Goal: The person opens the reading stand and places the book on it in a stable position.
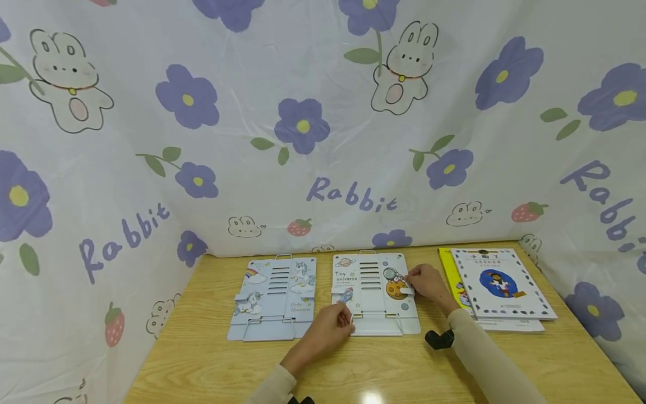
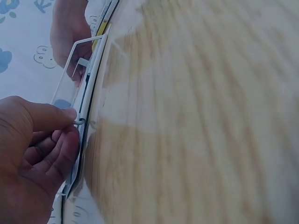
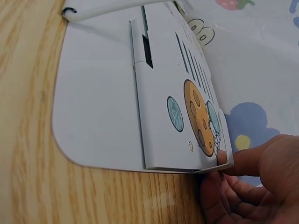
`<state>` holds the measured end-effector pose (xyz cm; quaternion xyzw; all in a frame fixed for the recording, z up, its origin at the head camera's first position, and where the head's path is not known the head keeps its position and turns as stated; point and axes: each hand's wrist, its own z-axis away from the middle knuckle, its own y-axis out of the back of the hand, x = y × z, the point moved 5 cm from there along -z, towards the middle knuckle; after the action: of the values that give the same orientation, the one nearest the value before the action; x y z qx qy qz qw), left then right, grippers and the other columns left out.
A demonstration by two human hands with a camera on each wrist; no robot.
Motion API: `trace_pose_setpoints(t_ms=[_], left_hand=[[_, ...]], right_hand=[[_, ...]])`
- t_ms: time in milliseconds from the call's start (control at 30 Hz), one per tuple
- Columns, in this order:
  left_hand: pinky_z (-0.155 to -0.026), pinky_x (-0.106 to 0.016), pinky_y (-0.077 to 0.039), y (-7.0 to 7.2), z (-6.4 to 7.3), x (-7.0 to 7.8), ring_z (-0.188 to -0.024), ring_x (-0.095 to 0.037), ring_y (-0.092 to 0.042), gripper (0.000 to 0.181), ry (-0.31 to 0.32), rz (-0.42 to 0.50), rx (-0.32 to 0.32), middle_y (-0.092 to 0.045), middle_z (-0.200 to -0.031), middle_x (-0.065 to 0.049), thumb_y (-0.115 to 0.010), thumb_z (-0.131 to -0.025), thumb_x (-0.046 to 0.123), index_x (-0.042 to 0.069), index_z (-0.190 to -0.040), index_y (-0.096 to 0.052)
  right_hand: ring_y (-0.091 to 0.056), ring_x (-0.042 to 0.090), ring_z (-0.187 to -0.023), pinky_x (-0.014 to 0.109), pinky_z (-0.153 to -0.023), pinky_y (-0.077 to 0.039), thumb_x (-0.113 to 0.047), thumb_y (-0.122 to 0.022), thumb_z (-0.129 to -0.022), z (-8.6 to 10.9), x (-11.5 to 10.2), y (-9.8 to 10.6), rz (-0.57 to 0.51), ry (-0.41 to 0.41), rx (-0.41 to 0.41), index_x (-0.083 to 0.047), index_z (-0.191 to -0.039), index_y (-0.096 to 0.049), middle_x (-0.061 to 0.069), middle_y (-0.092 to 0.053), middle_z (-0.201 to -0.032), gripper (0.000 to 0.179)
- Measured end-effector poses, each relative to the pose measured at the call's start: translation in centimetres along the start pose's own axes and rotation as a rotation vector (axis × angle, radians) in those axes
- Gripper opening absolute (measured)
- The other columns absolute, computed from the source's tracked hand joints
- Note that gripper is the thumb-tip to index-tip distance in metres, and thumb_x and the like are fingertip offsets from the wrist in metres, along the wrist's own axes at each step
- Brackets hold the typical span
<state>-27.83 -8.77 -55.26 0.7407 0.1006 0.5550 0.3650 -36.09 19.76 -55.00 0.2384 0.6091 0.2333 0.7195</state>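
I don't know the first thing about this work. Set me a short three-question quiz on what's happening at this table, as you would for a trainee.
1. Multiple choice: what does the left hand pinch?
A) a pencil
B) a wire support
C) a drinking cup

2. Short answer: which of the two hands is nearer the books?

3. True or false: in the head view, the unicorn stand lies to the left of the Tiny universe stand.

Key:
1. B
2. The right hand, whose fingers hold the Tiny universe stand at its right edge.
3. True
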Motion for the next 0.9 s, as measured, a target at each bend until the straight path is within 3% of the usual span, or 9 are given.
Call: trace_pose_setpoints(t_ms=[567, 900], left_hand=[[-0.067, -0.018, -0.055, 0.52, 0.57, 0.65, -0.073, 0.004, -0.058, 0.021, -0.132, -0.01, -0.043, -0.069, -0.083, 0.005, -0.081, -0.092, 0.004, 0.016, -0.085, -0.065], [-0.065, -0.018, -0.054, 0.89, 0.39, 0.65, -0.07, 0.003, -0.058, 0.02, -0.087, -0.032, -0.066, -0.068, -0.08, 0.01, -0.084, -0.091, 0.01, 0.019, -0.084, -0.067]], right_hand=[[-0.063, 0.022, -0.078, 0.027, -0.064, -0.053, -0.016, -0.066, -0.102, 0.08, -0.1, 0.08, 0.019, -0.005, 0.0, 0.011, -0.115, -0.07, 0.022, -0.072, -0.1, 0.03], [-0.064, 0.022, -0.078, 0.027, -0.064, -0.054, -0.015, -0.065, -0.103, 0.02, -0.07, 0.05, 0.015, -0.004, -0.004, 0.012, -0.117, -0.069, 0.022, -0.072, -0.101, 0.031]])
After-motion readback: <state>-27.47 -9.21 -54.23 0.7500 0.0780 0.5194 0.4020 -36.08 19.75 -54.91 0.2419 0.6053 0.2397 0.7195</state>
